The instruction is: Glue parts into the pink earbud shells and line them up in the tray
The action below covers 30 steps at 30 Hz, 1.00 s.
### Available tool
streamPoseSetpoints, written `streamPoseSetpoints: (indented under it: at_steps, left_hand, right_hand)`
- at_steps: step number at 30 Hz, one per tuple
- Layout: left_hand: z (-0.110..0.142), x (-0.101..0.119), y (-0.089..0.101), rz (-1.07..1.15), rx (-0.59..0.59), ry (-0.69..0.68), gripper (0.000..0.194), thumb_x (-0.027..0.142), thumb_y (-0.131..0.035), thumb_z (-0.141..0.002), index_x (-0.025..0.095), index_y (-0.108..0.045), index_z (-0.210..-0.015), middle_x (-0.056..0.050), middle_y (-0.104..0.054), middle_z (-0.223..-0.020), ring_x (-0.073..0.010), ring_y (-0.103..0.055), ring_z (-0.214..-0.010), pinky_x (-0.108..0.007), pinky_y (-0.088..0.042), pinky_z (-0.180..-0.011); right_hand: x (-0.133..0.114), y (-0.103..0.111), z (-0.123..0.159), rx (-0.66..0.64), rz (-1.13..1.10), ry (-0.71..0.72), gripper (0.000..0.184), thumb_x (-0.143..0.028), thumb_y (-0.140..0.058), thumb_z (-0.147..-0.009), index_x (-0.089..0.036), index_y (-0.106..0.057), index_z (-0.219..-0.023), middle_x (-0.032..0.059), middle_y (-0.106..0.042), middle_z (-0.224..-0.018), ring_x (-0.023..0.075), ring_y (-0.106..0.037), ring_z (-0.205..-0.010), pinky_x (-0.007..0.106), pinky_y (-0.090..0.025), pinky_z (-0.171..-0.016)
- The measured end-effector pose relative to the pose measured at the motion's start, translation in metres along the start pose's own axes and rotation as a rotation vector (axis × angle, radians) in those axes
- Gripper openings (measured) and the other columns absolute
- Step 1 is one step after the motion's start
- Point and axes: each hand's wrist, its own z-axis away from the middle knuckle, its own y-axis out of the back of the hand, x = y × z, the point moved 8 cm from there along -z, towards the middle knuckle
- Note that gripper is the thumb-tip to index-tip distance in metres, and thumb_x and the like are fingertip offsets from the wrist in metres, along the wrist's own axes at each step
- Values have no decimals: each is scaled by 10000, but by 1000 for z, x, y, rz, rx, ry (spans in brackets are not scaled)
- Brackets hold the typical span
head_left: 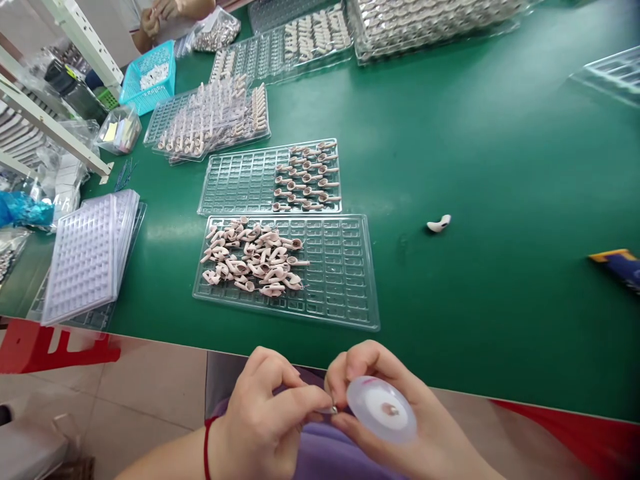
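Just past the table's front edge, my left hand pinches a tiny shiny piece between thumb and forefinger. What it is, I cannot make out. My right hand meets it there, fingertips close to the same piece. A round translucent disc with a white middle rests in the right hand, tilted toward me. Beyond the hands, a clear plastic tray carries a loose heap of small pale earbud-stem-shaped shells. One separate shell lies on the green table.
Behind the heaped tray, another clear tray has shells set in rows on its right half. More loaded trays and a blue basket stand farther back. Stacked white trays are at left; a blue-yellow tube at right.
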Motion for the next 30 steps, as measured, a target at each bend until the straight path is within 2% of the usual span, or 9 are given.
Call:
streamPoseSetpoints:
  at_steps: [10, 17, 21, 23, 26, 30]
  left_hand:
    - [-2, -1, 0, -10, 5, 4, 274, 25, -508, -885, 185, -629, -1072, -52, -572, -821, -181, -531, -807, -298, -522, -705]
    - [2, -4, -2, 12, 18, 21, 259, 29, -538, -873, 166, -640, -1067, -62, -566, -835, -184, -530, -815, -308, -522, -718]
    - [1, -7, 1, 8, 44, 38, 207, 71, -556, -901, 172, -655, -1051, -56, -584, -819, -186, -552, -832, -306, -529, -729]
    - [0, -12, 6, -13, 80, 54, 183, 103, -567, -913, 181, -664, -1047, -50, -602, -811, -188, -568, -840, -312, -535, -739]
    - [-1, -23, 15, -109, 170, 61, 172, 129, -581, -919, 200, -675, -1044, -36, -621, -803, -185, -580, -827, -321, -537, -736]
    - [1, -37, 19, -286, 245, 60, 175, 117, -608, -905, 211, -692, -1027, -37, -629, -839, -169, -563, -792, -292, -527, -696]
  right_hand:
    - [3, 2, -1, 1, 9, -7, 381, -416, -768, -757, -245, -437, -839, -32, -562, -741, 99, -506, -617, 229, -429, -554]
    - [5, 2, -1, -3, -25, -16, 360, -390, -764, -770, -253, -442, -856, -38, -567, -759, 94, -505, -624, 218, -428, -557]
    - [0, 7, -1, 25, 59, 15, 381, -413, -792, -737, -264, -477, -890, -29, -564, -814, 101, -527, -640, 216, -464, -566]
    - [-3, 17, -1, 83, 161, 48, 422, -448, -808, -703, -270, -513, -946, -4, -571, -894, 108, -545, -646, 220, -491, -566]
    - [-6, 34, 0, 142, 355, 140, 381, -453, -722, -789, -284, -535, -1075, 45, -604, -1005, 125, -608, -682, 209, -528, -582]
    - [-14, 47, 9, 226, 670, 415, 401, -349, -696, -811, -291, -517, -1165, 53, -664, -1002, 164, -680, -748, 203, -546, -579]
